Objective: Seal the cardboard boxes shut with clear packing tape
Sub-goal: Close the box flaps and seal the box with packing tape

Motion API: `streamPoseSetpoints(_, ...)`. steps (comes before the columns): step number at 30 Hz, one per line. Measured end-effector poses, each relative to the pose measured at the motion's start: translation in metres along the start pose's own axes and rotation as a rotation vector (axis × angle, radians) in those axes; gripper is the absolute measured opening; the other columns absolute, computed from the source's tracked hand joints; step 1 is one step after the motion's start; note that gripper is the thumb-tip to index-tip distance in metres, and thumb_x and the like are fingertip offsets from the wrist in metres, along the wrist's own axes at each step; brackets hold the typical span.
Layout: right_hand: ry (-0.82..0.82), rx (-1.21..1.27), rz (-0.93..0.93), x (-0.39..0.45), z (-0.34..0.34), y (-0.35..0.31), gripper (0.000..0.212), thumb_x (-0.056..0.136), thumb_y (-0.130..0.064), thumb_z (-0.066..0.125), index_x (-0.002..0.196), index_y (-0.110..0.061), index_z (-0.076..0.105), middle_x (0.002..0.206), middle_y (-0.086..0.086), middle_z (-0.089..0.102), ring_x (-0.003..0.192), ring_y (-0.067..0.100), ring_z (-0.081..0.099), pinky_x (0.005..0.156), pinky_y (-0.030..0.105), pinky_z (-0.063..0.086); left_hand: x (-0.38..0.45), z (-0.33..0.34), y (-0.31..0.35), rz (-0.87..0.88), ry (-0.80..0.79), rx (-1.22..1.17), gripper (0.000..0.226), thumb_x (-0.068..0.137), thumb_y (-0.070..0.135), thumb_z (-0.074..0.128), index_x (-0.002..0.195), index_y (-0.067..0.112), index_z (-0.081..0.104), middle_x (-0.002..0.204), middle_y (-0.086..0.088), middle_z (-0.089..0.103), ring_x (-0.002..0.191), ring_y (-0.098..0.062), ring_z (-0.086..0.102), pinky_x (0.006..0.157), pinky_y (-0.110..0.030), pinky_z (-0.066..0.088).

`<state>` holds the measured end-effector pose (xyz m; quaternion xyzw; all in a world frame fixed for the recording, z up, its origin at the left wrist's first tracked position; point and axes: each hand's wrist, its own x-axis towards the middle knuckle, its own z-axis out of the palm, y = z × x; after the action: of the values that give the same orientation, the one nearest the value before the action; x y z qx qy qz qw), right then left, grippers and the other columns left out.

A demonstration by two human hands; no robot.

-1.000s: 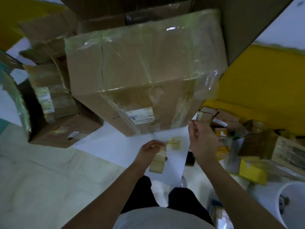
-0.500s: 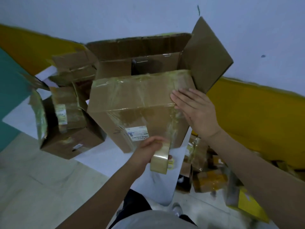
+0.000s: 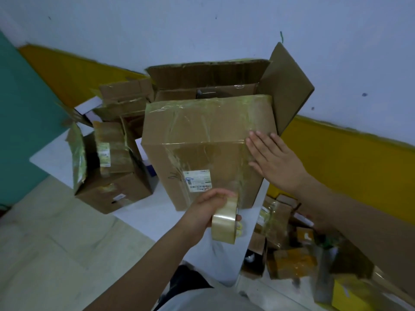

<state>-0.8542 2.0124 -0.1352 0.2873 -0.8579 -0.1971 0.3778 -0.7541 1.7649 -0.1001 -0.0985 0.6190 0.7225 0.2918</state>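
Note:
A tall brown cardboard box [image 3: 202, 135] stands on a white sheet, its top and front streaked with clear tape, a white label low on its front. My right hand [image 3: 272, 160] lies flat with straight fingers on the box's upper right front corner, pressing tape down. My left hand [image 3: 210, 207] grips a roll of clear packing tape [image 3: 224, 223] just below the box's front face. A strip of tape runs from the roll up the box's right front side.
Behind stands a bigger open box [image 3: 208, 75] with raised flaps. To the left sit several taped boxes [image 3: 112, 173]. Small cartons and yellow packets [image 3: 292, 250] clutter the floor at lower right. The white sheet [image 3: 56, 158] covers the floor beneath; a wall rises behind.
My right hand went from pinching the tape end near the roll to lying flat on the box's corner, then slid lower onto its front. The left hand pulled the roll down and away.

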Motion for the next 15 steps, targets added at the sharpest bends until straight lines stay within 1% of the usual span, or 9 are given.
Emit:
streamPoseSetpoints(3, -0.057, 0.082, 0.058, -0.004, -0.003, -0.013, 0.069, 0.107, -0.043, 0.029, 0.156, 0.0, 0.007, 0.165, 0.016, -0.005, 0.153, 0.028, -0.002, 0.125, 0.042, 0.005, -0.008, -0.001, 0.004, 0.006, 0.006, -0.02, 0.022, 0.1, 0.002, 0.049, 0.109, 0.005, 0.068, 0.085, -0.008, 0.073, 0.065, -0.018, 0.073, 0.051, -0.021, 0.051)
streamPoseSetpoints(5, -0.137, 0.133, 0.053, -0.014, -0.004, -0.023, 0.071, 0.105, -0.042, 0.029, 0.156, 0.001, 0.005, 0.165, 0.016, -0.002, 0.153, 0.028, -0.003, 0.125, 0.042, 0.005, -0.013, 0.0, 0.007, 0.014, 0.017, -0.042, 0.021, 0.1, 0.004, 0.051, 0.107, 0.008, 0.07, 0.088, -0.01, 0.073, 0.067, -0.02, 0.074, 0.051, -0.021, 0.052)
streamPoseSetpoints(7, -0.244, 0.189, -0.014, -0.029, -0.004, -0.03, 0.071, 0.103, -0.039, 0.029, 0.156, 0.001, 0.003, 0.163, 0.017, 0.012, 0.153, 0.028, -0.003, 0.124, 0.04, 0.008, -0.019, 0.0, 0.014, 0.022, 0.028, -0.094, 0.021, 0.1, 0.005, 0.051, 0.106, 0.009, 0.07, 0.09, -0.012, 0.074, 0.068, -0.022, 0.074, 0.051, -0.022, 0.053)
streamPoseSetpoints(8, -0.272, 0.223, -0.042, -0.037, -0.007, -0.031, 0.068, 0.103, -0.036, 0.029, 0.156, 0.001, 0.006, 0.161, 0.018, 0.022, 0.153, 0.027, 0.001, 0.123, 0.039, 0.014, -0.023, 0.0, 0.02, 0.032, 0.032, -0.118, 0.02, 0.1, 0.005, 0.051, 0.106, 0.01, 0.07, 0.089, -0.012, 0.074, 0.068, -0.022, 0.075, 0.051, -0.023, 0.053)
streamPoseSetpoints(9, -0.258, 0.271, -0.065, -0.042, -0.013, -0.03, 0.062, 0.104, -0.032, 0.029, 0.155, 0.0, 0.013, 0.157, 0.018, 0.033, 0.152, 0.028, 0.01, 0.119, 0.039, 0.025, -0.027, -0.001, 0.028, 0.046, 0.024, -0.132, 0.02, 0.1, 0.006, 0.051, 0.105, 0.01, 0.07, 0.089, -0.011, 0.075, 0.069, -0.022, 0.075, 0.051, -0.023, 0.054)
streamPoseSetpoints(11, -0.114, 0.381, -0.079, -0.036, -0.039, -0.018, 0.047, 0.106, -0.024, 0.03, 0.148, -0.001, 0.032, 0.144, 0.017, 0.052, 0.137, 0.027, 0.04, 0.107, 0.041, 0.044, -0.037, -0.005, 0.05, 0.082, -0.007, -0.123, 0.02, 0.099, 0.008, 0.052, 0.108, 0.01, 0.07, 0.089, -0.008, 0.076, 0.071, -0.021, 0.075, 0.053, -0.025, 0.055)
streamPoseSetpoints(13, 0.058, 0.426, -0.049, 0.002, -0.074, 0.005, 0.039, 0.103, -0.016, 0.036, 0.138, -0.002, 0.045, 0.126, 0.017, 0.064, 0.113, 0.028, 0.056, 0.091, 0.041, 0.051, -0.048, -0.01, 0.075, 0.109, -0.039, -0.085, 0.021, 0.099, 0.009, 0.052, 0.11, 0.01, 0.07, 0.09, -0.008, 0.076, 0.073, -0.02, 0.075, 0.054, -0.025, 0.056)
streamPoseSetpoints(14, 0.108, 0.425, -0.016, 0.029, -0.09, 0.019, 0.038, 0.099, -0.013, 0.04, 0.134, -0.002, 0.051, 0.118, 0.017, 0.067, 0.103, 0.029, 0.059, 0.083, 0.04, 0.053, -0.053, -0.012, 0.087, 0.117, -0.043, -0.062, 0.021, 0.098, 0.01, 0.053, 0.109, 0.011, 0.071, 0.092, -0.007, 0.076, 0.074, -0.019, 0.075, 0.055, -0.025, 0.056)
streamPoseSetpoints(15, 0.096, 0.438, 0.016, 0.061, -0.104, 0.031, 0.038, 0.096, -0.012, 0.043, 0.131, -0.004, 0.056, 0.114, 0.016, 0.068, 0.099, 0.03, 0.062, 0.078, 0.039, 0.054, -0.056, -0.014, 0.097, 0.129, -0.036, -0.026, 0.021, 0.098, 0.011, 0.054, 0.107, 0.014, 0.072, 0.095, -0.006, 0.076, 0.076, -0.018, 0.075, 0.057, -0.026, 0.058)
